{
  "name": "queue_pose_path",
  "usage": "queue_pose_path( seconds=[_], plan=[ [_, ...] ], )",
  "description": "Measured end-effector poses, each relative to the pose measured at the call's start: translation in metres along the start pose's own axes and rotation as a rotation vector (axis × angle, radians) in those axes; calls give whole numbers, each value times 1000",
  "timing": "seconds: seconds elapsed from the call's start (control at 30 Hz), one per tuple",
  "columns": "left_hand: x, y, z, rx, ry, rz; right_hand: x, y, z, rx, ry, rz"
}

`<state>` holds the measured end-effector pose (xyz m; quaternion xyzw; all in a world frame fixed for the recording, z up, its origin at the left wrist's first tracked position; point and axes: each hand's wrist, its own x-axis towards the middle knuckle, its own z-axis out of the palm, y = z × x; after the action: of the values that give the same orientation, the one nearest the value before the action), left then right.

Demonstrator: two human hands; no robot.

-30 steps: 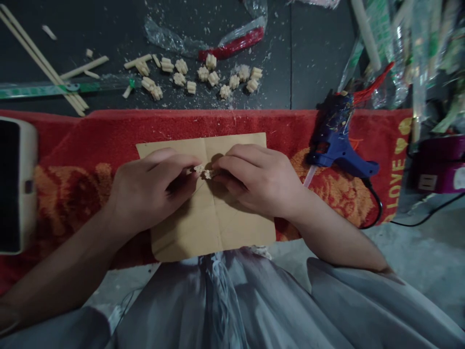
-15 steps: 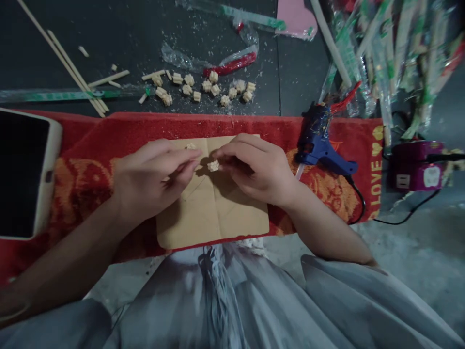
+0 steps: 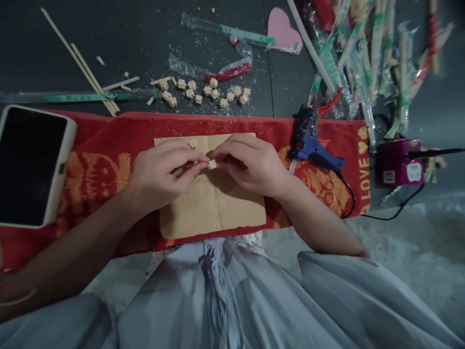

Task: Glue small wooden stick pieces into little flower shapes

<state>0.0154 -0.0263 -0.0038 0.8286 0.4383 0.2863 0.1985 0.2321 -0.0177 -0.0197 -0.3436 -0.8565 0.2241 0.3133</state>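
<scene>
My left hand and my right hand meet over a creased brown paper sheet that lies on a red towel. Both hands pinch a small pale wooden cluster between their fingertips. A second small cluster lies loose on the paper just beyond my left hand.
Several more pale clusters and chopsticks lie on the dark floor beyond the towel. A blue glue gun rests on the towel at right, a phone at left. Wrapped chopstick packs and a purple box stand right.
One small cluster was set down on the paper near my left hand. My hands drew apart, then came back together on the remaining cluster. The view has pulled back.
</scene>
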Motion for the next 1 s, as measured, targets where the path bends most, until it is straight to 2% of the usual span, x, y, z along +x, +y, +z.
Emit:
queue_pose_path(
  seconds=[0.3, 0.53, 0.6, 0.77, 1.0],
  plan=[
    [-1, -1, 1, 49, 49, 102, 0, -2, 2, -51, 1, -32],
    [0, 4, -2, 132, -49, -39, 1, -2, 3, -69, 16, -94],
    [1, 3, -4, 118, -26, -40, 0, -1, 4, -77, 22, -90],
    [1, -1, -6, 69, 142, -118, 0, -1, 2, -79, 46, -77],
    [3, -11, -12, 216, 125, -227, 1, -4, 2, -78, 126, -100]
  ],
)
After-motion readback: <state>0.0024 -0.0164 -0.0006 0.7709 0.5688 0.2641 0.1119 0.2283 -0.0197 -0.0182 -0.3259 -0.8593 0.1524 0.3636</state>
